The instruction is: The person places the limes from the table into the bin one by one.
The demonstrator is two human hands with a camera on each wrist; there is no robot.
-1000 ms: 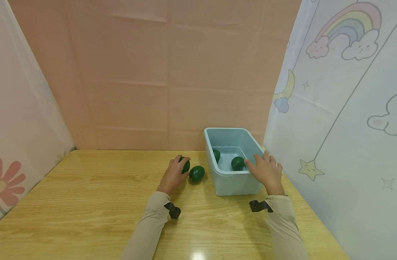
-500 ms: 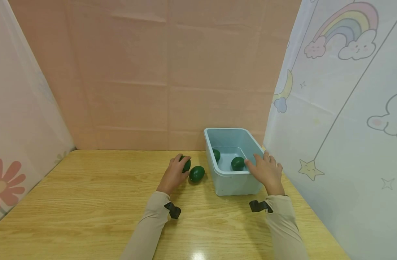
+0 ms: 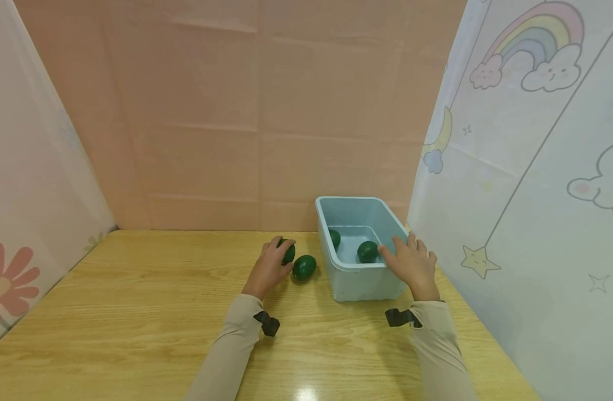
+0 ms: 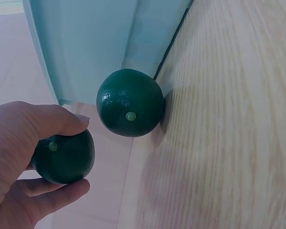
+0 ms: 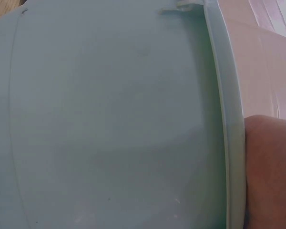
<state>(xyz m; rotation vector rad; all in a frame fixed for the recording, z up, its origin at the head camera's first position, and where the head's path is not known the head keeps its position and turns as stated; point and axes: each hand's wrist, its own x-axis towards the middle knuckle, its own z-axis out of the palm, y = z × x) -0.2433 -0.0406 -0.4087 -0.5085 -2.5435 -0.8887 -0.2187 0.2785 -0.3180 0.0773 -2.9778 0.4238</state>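
In the head view my left hand (image 3: 268, 269) grips a glossy dark green oval fruit (image 3: 288, 252), its kind unclear. The left wrist view shows thumb and fingers round this fruit (image 4: 66, 160), which has a pale stem spot. A second such fruit (image 3: 304, 268) lies on the table beside it, close to the left wall of a light blue plastic bin (image 3: 369, 285). Inside the bin are two more green fruits, one near the front (image 3: 368, 252) and one partly hidden by the left wall (image 3: 335, 239). My right hand (image 3: 413, 268) rests on the bin's front right rim, fingers spread.
The wooden table (image 3: 136, 312) carries the bin. A peach sheet (image 3: 211, 122) hangs behind it. To the right is a white sheet with cartoon drawings (image 3: 527, 184), close by the bin. Another printed sheet (image 3: 35, 167) stands on the left.
My left hand and its fruit have shifted very slightly up and to the right. The right hand, the bin and the other fruits look the same.
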